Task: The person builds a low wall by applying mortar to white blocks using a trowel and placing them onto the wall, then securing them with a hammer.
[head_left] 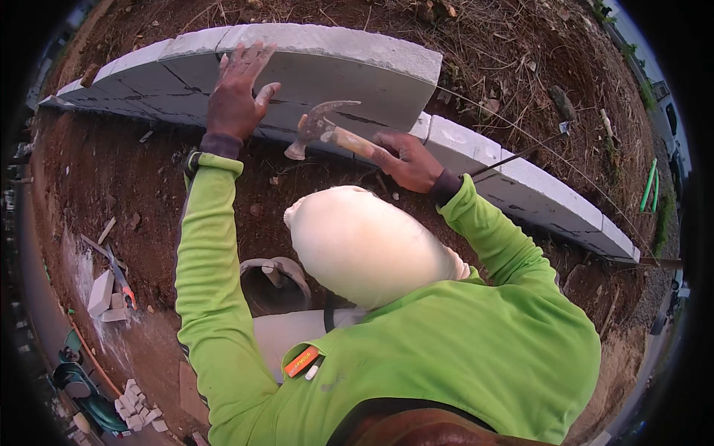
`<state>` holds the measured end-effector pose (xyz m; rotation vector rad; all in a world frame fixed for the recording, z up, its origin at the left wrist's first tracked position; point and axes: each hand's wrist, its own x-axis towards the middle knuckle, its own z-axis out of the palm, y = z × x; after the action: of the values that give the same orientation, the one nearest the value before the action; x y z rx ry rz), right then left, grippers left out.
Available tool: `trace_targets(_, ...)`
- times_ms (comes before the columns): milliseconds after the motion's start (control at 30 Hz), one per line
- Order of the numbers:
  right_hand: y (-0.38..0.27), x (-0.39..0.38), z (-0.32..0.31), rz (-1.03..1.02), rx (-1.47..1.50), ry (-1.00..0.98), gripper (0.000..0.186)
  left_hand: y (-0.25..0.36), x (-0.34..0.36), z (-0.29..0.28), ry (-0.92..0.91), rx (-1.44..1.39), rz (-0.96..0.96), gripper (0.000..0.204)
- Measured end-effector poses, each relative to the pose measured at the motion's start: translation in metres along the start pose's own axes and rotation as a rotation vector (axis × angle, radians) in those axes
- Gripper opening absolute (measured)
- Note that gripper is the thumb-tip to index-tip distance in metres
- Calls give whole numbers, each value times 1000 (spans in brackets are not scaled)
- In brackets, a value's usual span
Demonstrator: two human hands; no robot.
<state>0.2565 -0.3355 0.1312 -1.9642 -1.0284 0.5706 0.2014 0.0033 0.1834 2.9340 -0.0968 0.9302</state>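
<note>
My left hand (239,93) rests with fingers spread against the upper edge and front face of a pale wall block (335,78). The block sits on the upper course, at its right end. In my right hand (407,162) is a claw hammer (316,128), gripped by its wooden handle. The hammer's head points left and stands in front of the block's face; whether it touches cannot be told. Further right, the lower course of blocks (513,175) runs on with its top exposed.
A taut string (535,137) runs beside the wall, near a thin dark rod (517,157). My pale-trousered knee (364,245) is bent below the hammer. A bucket (297,276) stands beside it. Left lie a handsaw (119,271), block offcuts (101,292), a rubble pile (137,405) and a green wheelbarrow (97,405).
</note>
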Motion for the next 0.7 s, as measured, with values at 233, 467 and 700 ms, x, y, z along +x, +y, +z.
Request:
trace_targets(233,201,26,177,-138,-73,-211,48,-20,-183,-33,-190,-7,-410,65)
trace_targets(467,229,14,174,338,-325,-598,44,-8,-375,-96,-252,-169,-1118,64)
trace_targets(700,42,125,213,-68,-99,-687,41,13,-492,-102,-273,-433,-1695,74)
